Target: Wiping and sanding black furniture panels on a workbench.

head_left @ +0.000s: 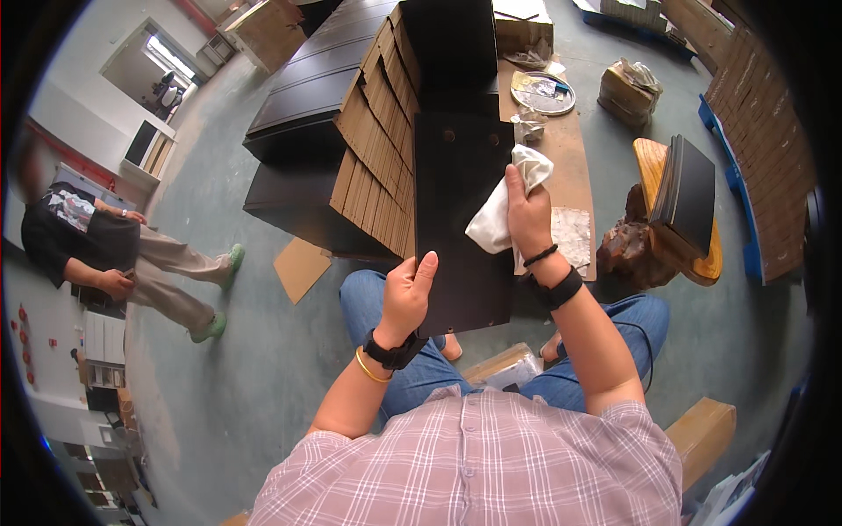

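A black rectangular board (449,197) is held up in front of me, with two round marks near its top edge. My left hand (405,296) grips its lower left edge, thumb pointing up and fingers curled behind. My right hand (530,219) is closed around a crumpled white cloth (491,219) at the board's right edge. The cloth lies partly over the board's face. Just beyond, on the left, rises a large stack of black boards (307,83) with brown layers (373,167) showing along the side.
A brown worktop (574,167) on the right carries a round white tray (544,93). Further right, black panels (682,197) lean on a wooden stool (651,162). A cardboard piece (301,268) lies on the floor. At left stands another person (105,232).
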### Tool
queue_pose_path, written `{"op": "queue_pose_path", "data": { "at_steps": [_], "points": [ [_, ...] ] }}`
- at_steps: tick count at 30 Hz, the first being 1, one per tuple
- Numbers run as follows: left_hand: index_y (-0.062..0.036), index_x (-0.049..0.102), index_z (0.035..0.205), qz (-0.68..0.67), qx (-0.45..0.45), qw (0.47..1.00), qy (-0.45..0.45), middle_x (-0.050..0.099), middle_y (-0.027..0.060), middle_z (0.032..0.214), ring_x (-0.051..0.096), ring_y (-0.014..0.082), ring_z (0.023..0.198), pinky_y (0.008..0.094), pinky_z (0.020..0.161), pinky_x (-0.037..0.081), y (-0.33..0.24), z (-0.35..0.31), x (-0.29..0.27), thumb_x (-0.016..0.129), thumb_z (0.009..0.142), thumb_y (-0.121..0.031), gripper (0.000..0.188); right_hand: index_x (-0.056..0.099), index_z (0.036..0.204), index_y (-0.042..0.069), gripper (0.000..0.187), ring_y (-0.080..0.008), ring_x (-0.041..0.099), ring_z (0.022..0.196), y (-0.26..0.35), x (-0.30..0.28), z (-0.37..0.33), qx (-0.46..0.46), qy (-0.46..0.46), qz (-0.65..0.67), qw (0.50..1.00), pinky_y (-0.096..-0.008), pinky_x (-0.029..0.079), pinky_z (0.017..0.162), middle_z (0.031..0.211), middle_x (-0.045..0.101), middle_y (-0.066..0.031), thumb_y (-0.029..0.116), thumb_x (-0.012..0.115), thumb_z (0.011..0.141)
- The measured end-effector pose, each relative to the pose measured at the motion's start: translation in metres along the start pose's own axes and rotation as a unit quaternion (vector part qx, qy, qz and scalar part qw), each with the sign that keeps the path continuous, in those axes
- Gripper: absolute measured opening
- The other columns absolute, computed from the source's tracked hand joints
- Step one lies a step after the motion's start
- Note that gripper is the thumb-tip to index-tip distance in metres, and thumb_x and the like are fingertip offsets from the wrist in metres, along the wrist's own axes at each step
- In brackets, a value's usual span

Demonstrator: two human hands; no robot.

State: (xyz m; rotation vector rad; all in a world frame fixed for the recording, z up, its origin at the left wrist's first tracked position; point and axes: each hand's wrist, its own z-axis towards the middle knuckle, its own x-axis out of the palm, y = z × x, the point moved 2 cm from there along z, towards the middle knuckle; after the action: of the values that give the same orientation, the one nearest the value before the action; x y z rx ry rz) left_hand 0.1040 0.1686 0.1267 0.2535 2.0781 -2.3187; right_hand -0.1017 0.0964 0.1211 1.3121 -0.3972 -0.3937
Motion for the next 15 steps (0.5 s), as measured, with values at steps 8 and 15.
{"op": "queue_pose_path", "data": {
  "at_steps": [8, 15],
  "points": [
    [-0.0055, 0.045, 0.062, -0.03, -0.002, 0.999, -0.045, 0.04, -0.0061, 0.056, 0.034, 0.0023, 0.053, 0.0216, 0.045, 0.028, 0.0, 0.009, -0.013, 0.051, 0.097, -0.032, 0.044, 0.06, 0.092, -0.001, 0.03, -0.0163, 0.056, 0.068, -0.011, -0.011, -0.108, 0.054, 0.023, -0.01, 0.998, -0.0308, 0.045, 0.062, 0.075, 0.061, -0.0071, 0.029, 0.056, 0.094],
    [-0.0032, 0.054, 0.069, -0.075, -0.012, 0.996, -0.045, 0.049, -0.0049, 0.061, 0.042, 0.0019, 0.054, 0.0194, 0.048, 0.034, 0.002, 0.025, -0.016, 0.048, 0.098, -0.031, 0.041, 0.059, 0.098, 0.0, 0.036, -0.0344, 0.064, 0.079, -0.052, -0.055, -0.153, 0.052, 0.103, -0.082, 0.99, -0.0364, 0.048, 0.068, 0.082, 0.064, -0.0185, 0.034, 0.051, 0.095]
  ]
}}
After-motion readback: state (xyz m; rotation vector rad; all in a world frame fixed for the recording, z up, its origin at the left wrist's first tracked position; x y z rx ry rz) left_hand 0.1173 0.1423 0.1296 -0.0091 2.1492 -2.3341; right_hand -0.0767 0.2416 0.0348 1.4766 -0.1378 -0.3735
